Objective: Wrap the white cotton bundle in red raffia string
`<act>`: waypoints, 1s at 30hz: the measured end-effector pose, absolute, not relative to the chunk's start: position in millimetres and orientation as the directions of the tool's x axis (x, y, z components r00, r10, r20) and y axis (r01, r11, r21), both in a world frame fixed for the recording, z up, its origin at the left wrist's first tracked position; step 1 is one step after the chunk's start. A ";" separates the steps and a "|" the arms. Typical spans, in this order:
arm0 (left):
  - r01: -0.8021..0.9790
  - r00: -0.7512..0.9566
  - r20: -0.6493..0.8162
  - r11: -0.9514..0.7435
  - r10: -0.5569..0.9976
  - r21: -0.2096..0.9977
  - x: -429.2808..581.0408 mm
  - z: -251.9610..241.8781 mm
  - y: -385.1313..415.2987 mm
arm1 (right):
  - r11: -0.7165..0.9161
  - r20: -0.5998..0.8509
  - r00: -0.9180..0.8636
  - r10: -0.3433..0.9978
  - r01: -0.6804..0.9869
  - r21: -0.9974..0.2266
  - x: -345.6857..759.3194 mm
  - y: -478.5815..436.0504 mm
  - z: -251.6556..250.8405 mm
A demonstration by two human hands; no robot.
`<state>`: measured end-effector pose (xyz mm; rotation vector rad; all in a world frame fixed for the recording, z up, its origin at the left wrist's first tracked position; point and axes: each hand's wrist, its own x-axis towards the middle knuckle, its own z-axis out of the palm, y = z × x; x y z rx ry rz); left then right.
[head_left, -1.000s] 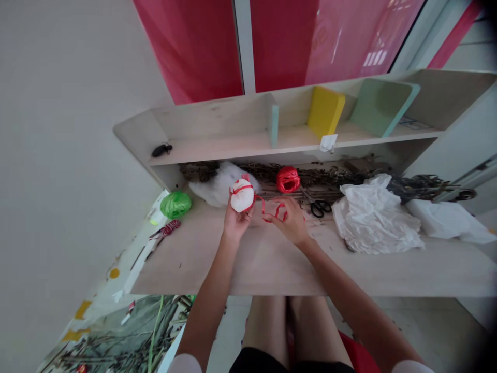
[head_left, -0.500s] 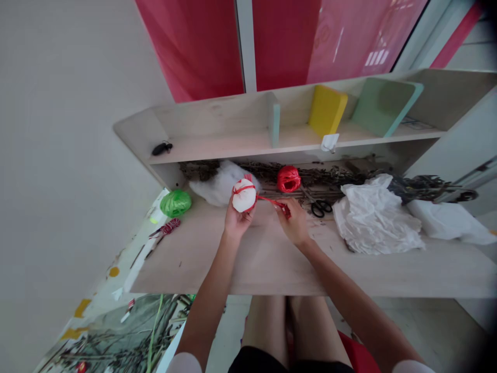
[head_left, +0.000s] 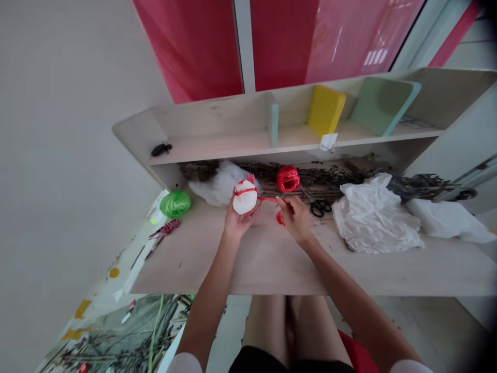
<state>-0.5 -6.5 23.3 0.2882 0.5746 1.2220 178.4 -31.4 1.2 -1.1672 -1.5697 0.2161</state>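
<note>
Above the bare middle of the desk (head_left: pixel 267 267), white ball (head_left: pixel 245 204) in left hand (head_left: pixel 236 223). Held from below, fingers curled partway round the lower sides; open only about as wide as the ball. Red band (head_left: pixel 245 190) across upper part of ball, small red tuft (head_left: pixel 250 178) on top. Out from ball's right side, red ribbon (head_left: pixel 267 199), running nearly straight to right hand (head_left: pixel 297 216). Pinched there between thumb and fingertips, other fingers bent in, mostly closed. Small red loop (head_left: pixel 279 218) just below same fingers. Winding round far side of ball: hidden, cannot tell.

Behind ball, clump of white stuffing (head_left: pixel 215 185), partly covered by ball. Beyond right hand, red roll (head_left: pixel 288 179), near dried stalks (head_left: pixel 322 177) along back of desk. Just right of right hand, scissors (head_left: pixel 320 208), black handles toward the right. Farther right, crumpled white bag (head_left: pixel 376 220), beside second white bag (head_left: pixel 450 220). At left end, green roll (head_left: pixel 175 203); nearer, striped cord bundle (head_left: pixel 170 227). Up on shelf (head_left: pixel 221 147), black object (head_left: pixel 160 149) at left, too small to name; yellow divider (head_left: pixel 326 110) and pale green divider (head_left: pixel 382 108) toward the right.
</note>
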 end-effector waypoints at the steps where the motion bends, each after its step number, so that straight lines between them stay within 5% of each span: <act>1: -0.801 0.222 -0.255 0.325 0.941 0.503 -0.2 23.9 -6.6 | 0.495 0.642 0.093 0.761 0.556 -0.668 178.3 -31.5 1.3; 10: -0.784 0.222 -0.234 0.316 0.947 0.535 -4.2 21.2 -5.7 | 0.412 0.573 0.061 0.817 0.633 -0.656 180.8 -29.6 -4.0; 19: -0.742 0.167 -0.130 0.211 0.977 0.637 6.2 27.4 -13.5 | 0.206 0.312 0.222 0.924 0.399 -0.894 183.3 -26.3 -9.6; 30: -0.736 0.139 -0.208 0.241 0.968 0.632 7.5 30.7 -12.5 | 0.330 0.410 0.167 0.897 0.366 -0.870 181.1 -29.7 2.5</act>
